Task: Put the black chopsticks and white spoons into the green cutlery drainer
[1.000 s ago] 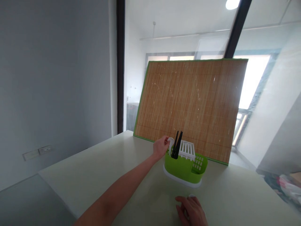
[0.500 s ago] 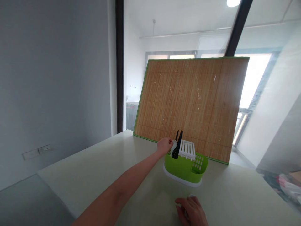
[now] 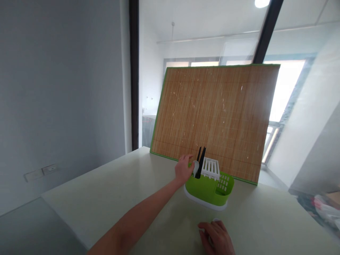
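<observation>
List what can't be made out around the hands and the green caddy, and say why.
Lower ends of the white spoon and black utensils: head view, hidden by the wall of the green caddy.
Whether the left hand touches the spoon: head view, too small to tell.
Most of the white thing under the right hand: head view, covered by that hand.
Right forearm: head view, cut off by the bottom edge.

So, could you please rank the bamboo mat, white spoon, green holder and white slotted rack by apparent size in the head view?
Largest to smallest:
1. Bamboo mat
2. Green holder
3. White slotted rack
4. White spoon, judging by its visible part
</observation>
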Demonstrator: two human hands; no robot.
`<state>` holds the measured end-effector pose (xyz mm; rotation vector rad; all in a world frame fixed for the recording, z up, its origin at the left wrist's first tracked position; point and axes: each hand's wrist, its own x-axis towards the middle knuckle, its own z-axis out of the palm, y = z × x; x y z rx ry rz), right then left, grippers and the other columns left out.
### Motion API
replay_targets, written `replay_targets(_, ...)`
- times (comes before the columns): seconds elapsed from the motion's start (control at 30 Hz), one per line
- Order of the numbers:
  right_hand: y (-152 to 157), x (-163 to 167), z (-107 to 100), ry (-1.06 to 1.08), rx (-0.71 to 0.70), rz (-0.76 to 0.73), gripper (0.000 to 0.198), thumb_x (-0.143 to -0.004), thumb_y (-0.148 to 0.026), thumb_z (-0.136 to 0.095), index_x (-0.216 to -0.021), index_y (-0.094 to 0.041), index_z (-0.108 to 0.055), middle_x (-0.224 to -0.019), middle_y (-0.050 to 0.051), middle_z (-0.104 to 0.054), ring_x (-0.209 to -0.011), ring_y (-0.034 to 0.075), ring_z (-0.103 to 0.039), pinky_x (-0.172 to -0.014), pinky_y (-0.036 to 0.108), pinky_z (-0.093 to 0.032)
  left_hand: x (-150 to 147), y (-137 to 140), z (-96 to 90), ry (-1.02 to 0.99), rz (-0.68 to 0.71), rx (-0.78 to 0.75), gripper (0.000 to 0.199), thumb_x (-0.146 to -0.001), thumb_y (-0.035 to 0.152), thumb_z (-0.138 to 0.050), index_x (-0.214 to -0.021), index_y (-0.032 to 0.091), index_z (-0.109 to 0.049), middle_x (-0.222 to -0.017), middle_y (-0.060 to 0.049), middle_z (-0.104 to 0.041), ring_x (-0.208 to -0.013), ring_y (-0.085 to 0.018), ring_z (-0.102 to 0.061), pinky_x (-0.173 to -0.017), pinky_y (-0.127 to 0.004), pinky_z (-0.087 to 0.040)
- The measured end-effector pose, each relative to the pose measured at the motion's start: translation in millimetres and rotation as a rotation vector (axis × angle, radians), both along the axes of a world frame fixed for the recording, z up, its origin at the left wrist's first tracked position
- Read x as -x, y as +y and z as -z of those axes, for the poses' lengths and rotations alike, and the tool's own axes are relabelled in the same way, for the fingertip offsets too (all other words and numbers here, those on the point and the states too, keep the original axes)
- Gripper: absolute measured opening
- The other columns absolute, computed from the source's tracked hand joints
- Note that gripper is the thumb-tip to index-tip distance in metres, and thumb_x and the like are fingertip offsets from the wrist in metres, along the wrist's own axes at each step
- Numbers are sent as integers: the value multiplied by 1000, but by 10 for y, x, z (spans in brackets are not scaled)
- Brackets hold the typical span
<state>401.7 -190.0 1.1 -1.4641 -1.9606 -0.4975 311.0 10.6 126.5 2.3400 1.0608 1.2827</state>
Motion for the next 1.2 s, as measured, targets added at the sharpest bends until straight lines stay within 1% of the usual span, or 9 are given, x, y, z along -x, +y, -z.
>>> replay_targets(0.1,-23,0,25,168,-60,33,17,-86,-21,-48,-99,-24,-59,-63,-2,-61,-56,14,-56,-61,27,-45,143,-377,224,-173,93,-23,24,-84,20,-45,-106,20,-55,-99,-5,-62,-82,-17,-57,-77,-30,-44)
replay_targets(0.2,-64,-24,52,341,-97,106,20,-89,-28,-47,-104,-25,-59,-64,-1,-61,-55,15,-55,-59,27,-46,242,-769,617,-165,216,25,20,-81,20,-47,-99,20,-57,-86,-3,-64,-66,-16,-56,-66,-30,-47)
replay_targets(0.3,-105,-73,58,444,-83,180,23,-90,-35,-46,-105,-25,-61,-68,1,-63,-58,16,-57,-57,27,-48,250,-1045,976,-34,425,132,20,-76,26,-56,-95,25,-61,-72,0,-66,-54,-16,-56,-56,-29,-47)
replay_targets(0.4,-125,-134,65,497,-77,227,27,-89,-42,-47,-102,-25,-62,-79,4,-67,-65,17,-62,-61,26,-51,184,-1186,1148,176,572,176,19,-75,39,-59,-92,31,-64,-68,-1,-67,-57,-21,-62,-50,-31,-45)
replay_targets(0.53,-129,-203,117,523,-67,266,30,-88,-45,-46,-103,-25,-63,-79,3,-68,-68,18,-63,-63,27,-52,45,-1271,1215,367,620,78,23,-73,46,-59,-93,36,-64,-71,-2,-68,-64,-25,-65,-46,-33,-42)
replay_targets(0.73,-137,-229,155,532,-38,282,30,-89,-45,-45,-104,-25,-62,-82,3,-68,-71,18,-63,-66,27,-52,-102,-1321,1315,402,521,27,26,-77,45,-52,-95,31,-64,-72,-5,-67,-64,-26,-65,-49,-33,-45)
replay_targets(0.83,-143,-206,124,520,-40,264,29,-89,-44,-45,-103,-26,-62,-87,3,-68,-73,18,-63,-67,27,-51,-92,-1307,1304,392,464,99,33,-76,50,-51,-99,28,-61,-74,-6,-66,-63,-26,-64,-49,-33,-44)
replay_targets(0.97,-145,-182,99,501,-35,261,30,-89,-44,-44,-104,-25,-63,-79,3,-67,-65,17,-61,-62,27,-50,-21,-1264,1250,316,448,262,45,-74,51,-54,-109,24,-54,-73,-4,-65,-64,-24,-63,-54,-31,-45)
replay_targets(1.2,-122,-193,124,463,-35,221,26,-88,-41,-47,-104,-24,-61,-74,0,-65,-61,15,-59,-60,24,-49,101,-1150,1130,168,550,398,34,-75,34,-56,-107,24,-57,-72,0,-64,-61,-17,-58,-55,-25,-40)
